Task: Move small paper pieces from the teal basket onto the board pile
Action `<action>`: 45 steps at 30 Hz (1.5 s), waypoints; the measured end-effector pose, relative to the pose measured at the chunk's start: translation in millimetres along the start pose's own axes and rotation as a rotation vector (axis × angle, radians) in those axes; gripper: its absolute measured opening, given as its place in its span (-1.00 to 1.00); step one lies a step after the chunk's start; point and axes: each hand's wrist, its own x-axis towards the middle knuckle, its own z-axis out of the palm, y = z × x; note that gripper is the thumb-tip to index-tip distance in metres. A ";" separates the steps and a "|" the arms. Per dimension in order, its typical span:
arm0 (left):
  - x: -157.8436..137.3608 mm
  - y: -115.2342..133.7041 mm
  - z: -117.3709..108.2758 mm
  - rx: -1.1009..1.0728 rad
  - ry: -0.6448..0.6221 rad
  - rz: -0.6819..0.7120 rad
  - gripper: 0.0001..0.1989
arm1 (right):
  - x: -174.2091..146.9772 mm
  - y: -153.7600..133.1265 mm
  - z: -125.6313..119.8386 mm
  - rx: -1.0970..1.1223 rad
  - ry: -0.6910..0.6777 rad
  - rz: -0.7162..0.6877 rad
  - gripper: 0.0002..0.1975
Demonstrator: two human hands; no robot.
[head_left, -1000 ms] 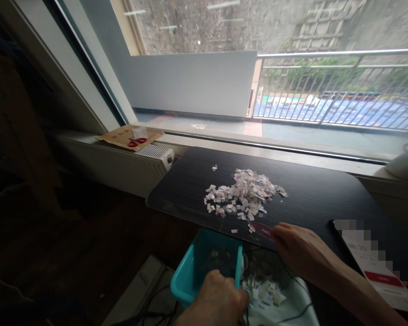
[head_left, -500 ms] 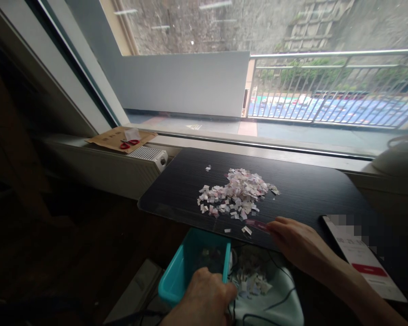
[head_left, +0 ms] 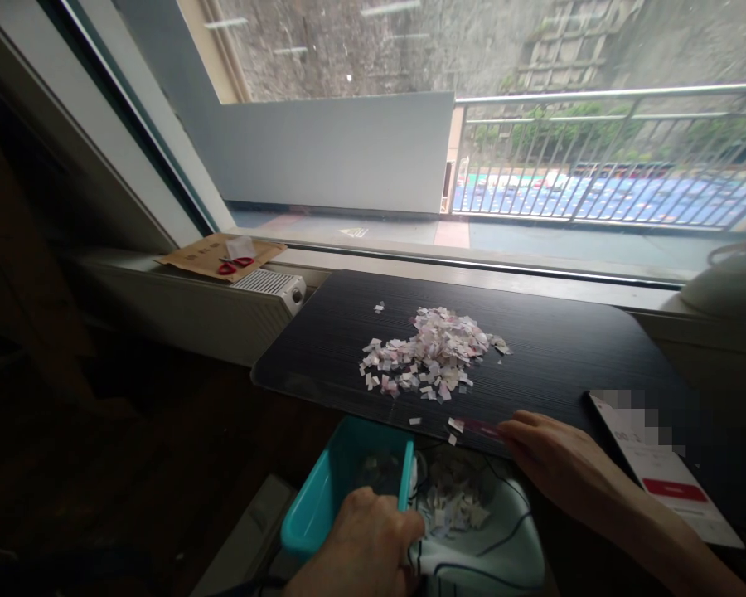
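Note:
My right hand (head_left: 550,452) is closed on a thin, see-through, dark pink strip (head_left: 481,429), its kind unclear, lying low at the table's near edge. Small paper scraps (head_left: 455,424) are by its tip, one at or just past the edge. Beyond it a heap of cut paper pieces (head_left: 441,348) spreads over the black table (head_left: 323,332). Below, my left hand (head_left: 373,531) is closed around the adjoining rims of a turquoise bin (head_left: 314,506) and a pale bin (head_left: 510,547). Paper scraps lie in the pale bin; the turquoise bin's contents are dim.
A phone (head_left: 665,481) with a lit screen lies at the table's right. At the left, red-handled scissors (head_left: 234,264) rest on a brown envelope (head_left: 192,254) above a white radiator (head_left: 270,286). A window sill (head_left: 472,274) runs behind the table.
My right hand and the strip have moved down and slightly right, toward the near edge. A scrap has shifted to the edge. The bins and my left hand have moved slightly left.

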 end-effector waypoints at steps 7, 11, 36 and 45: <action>-0.3 -0.1 1.5 0.007 0.029 -0.010 -0.87 | -6.6 -4.6 -1.5 0.002 -0.010 -0.022 -0.72; 0.7 -0.7 1.8 -0.018 0.005 0.001 -0.89 | -6.2 -5.3 3.0 -0.020 -0.017 -0.017 -0.72; -0.1 -1.2 -1.0 -0.019 -0.027 0.004 -0.80 | 37.6 -42.9 9.1 -0.001 0.001 -0.034 -0.77; 1.8 -0.4 0.3 0.009 -0.029 0.018 -0.79 | 39.9 -43.5 12.1 0.036 0.030 -0.043 -0.72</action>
